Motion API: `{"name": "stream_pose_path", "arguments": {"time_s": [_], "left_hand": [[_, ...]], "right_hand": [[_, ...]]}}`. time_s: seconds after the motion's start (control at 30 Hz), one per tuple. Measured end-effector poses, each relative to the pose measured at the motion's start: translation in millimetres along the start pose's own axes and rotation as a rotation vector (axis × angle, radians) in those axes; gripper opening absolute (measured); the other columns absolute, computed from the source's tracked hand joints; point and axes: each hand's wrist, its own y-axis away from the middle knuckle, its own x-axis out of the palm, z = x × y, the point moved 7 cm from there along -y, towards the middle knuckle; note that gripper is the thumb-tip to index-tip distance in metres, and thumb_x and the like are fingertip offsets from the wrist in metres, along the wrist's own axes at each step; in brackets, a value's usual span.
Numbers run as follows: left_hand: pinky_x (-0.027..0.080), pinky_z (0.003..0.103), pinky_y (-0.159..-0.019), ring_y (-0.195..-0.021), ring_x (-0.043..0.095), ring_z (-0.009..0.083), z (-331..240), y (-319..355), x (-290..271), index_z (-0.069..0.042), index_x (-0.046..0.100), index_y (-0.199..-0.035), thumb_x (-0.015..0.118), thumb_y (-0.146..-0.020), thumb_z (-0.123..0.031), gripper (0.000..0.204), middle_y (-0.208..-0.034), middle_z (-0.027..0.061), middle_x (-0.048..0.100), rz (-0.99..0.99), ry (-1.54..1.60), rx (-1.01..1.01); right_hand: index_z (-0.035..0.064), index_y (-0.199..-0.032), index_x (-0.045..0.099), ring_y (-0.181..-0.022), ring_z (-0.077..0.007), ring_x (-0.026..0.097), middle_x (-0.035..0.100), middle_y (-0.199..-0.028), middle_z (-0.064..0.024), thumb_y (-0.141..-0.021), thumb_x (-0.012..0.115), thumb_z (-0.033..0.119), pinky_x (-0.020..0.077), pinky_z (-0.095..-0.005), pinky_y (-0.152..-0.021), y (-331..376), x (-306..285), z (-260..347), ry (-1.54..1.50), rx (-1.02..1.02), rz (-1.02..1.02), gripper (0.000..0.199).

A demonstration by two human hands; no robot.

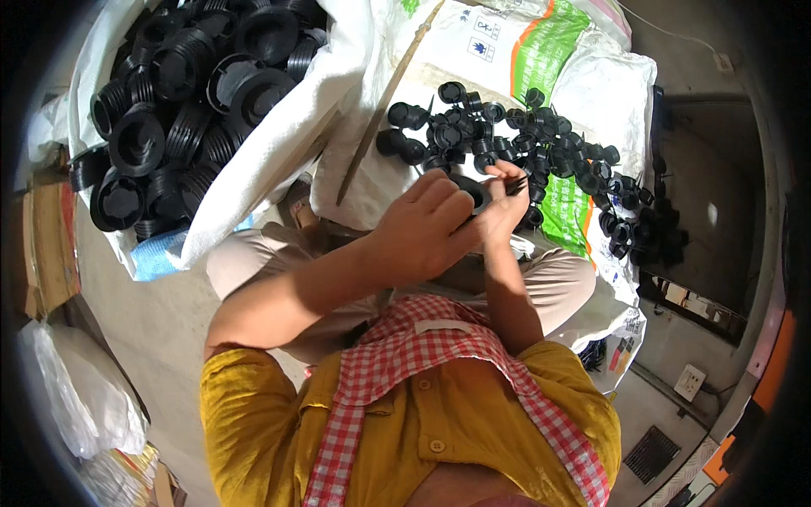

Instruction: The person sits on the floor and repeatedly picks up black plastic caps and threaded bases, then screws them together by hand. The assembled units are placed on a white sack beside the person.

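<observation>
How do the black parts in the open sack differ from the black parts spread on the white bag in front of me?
The black ribbed caps in the sack are large, wide discs; the small black caps on the white bag are much smaller. The sack's caps are heaped deep inside the sack; the small ones lie scattered in a thin layer. Both are black, round plastic pieces.

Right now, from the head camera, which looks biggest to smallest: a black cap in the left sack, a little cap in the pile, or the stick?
1. Wooden stick, longest.
2. Large ribbed black cap.
3. Small black cap, smallest.
</observation>
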Motion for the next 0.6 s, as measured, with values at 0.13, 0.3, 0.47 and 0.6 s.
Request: {"name": "stream_pose_path", "arguments": {"time_s": [0.13,0.3,0.47,0.6], "left_hand": [[0.043,0.04,-0.087,-0.094,0.05,0.0299,-5,-13,-132,-0.004,0.054,-0.121,0.079,-0.061,-0.021,0.067,-0.105,0.0159,0.05,-0.285,-0.477,-0.043],[0.034,0.05,-0.101,-0.125,0.037,0.0435,16,-16,-220,-0.003,0.045,-0.134,0.082,-0.066,-0.046,0.088,-0.132,0.0324,0.04,-0.587,-1.305,-0.332],[0.033,0.049,-0.104,-0.127,0.035,0.0446,-7,-15,-169,-0.007,0.047,-0.134,0.077,-0.073,-0.038,0.074,-0.135,0.0298,0.038,-0.569,-0.861,-0.14],[0.044,0.044,-0.093,-0.12,0.046,0.0397,8,-30,-73,-0.006,0.057,-0.122,0.068,-0.081,-0.02,0.045,-0.133,0.0196,0.047,-0.119,-0.291,-0.125]], "right_hand": [[-0.0021,-0.098,0.064,-0.077,-0.0156,0.065,0.067,-0.083,-0.0114,-0.087,0.058,0.004,0.0496,-0.0287,-0.068,-16,-1,-64,0.437,0.118,0.146,0.014],[-0.0002,-0.095,0.066,-0.061,-0.0157,0.058,0.064,-0.072,-0.0084,-0.084,0.07,0.032,0.0451,-0.0275,-0.058,-24,22,-174,0.683,0.333,0.247,0.034],[-0.0002,-0.077,0.06,-0.049,-0.0183,0.052,0.059,-0.062,-0.0068,-0.083,0.07,0.024,0.0394,-0.0328,-0.045,1,58,-198,0.37,0.903,0.329,0.027],[0.0056,-0.071,0.057,-0.044,-0.0095,0.041,0.051,-0.057,0.0,-0.082,0.071,0.02,0.0282,-0.0262,-0.038,6,43,-258,-0.032,0.904,0.339,0.022]]}}
